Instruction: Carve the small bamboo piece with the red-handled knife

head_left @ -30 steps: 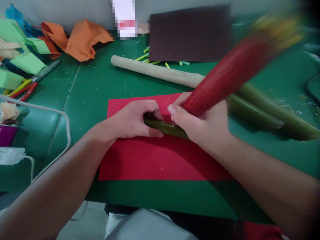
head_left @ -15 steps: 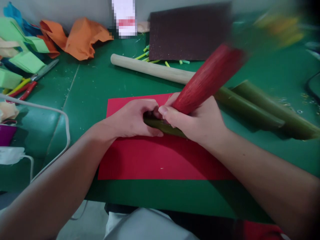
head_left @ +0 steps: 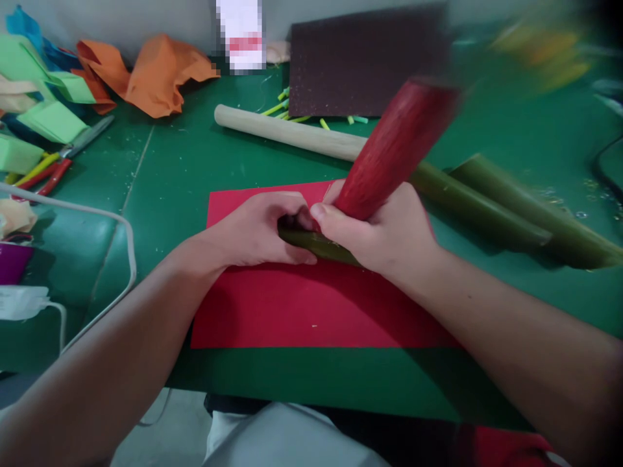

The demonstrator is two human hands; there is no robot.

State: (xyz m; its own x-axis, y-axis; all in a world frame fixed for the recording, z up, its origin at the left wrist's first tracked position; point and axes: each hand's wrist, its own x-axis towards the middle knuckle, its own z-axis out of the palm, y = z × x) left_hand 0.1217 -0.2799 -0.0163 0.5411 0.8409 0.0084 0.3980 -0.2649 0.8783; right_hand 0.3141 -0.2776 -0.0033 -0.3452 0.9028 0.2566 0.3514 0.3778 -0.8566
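Note:
My left hand (head_left: 265,228) curls round the left end of a green, bamboo-like piece (head_left: 326,247), fingers on its far side and thumb along its near side. This piece lies on a red sheet (head_left: 272,311). My right hand (head_left: 384,228) is closed round the lower part of a thick red handle (head_left: 394,149) with a streaked surface. The handle slants up to the right, and its upper end is blurred. Its lower tip meets the green piece near my right thumb, but my fingers hide the point. Both hands are close together and seem to touch.
More green bamboo-like pieces (head_left: 491,207) lie right. Behind are a pale wooden rod (head_left: 292,133) and a dark board (head_left: 365,65) over yellow-green sticks. Orange cloth (head_left: 160,78), light-green pieces (head_left: 53,117), red-and-yellow-handled pliers (head_left: 53,168) and a white cable (head_left: 129,233) occupy the left.
The red handle has tilted more upright, its upper end shifting left. My right hand has moved slightly left with it. My left hand and the green piece have hardly moved.

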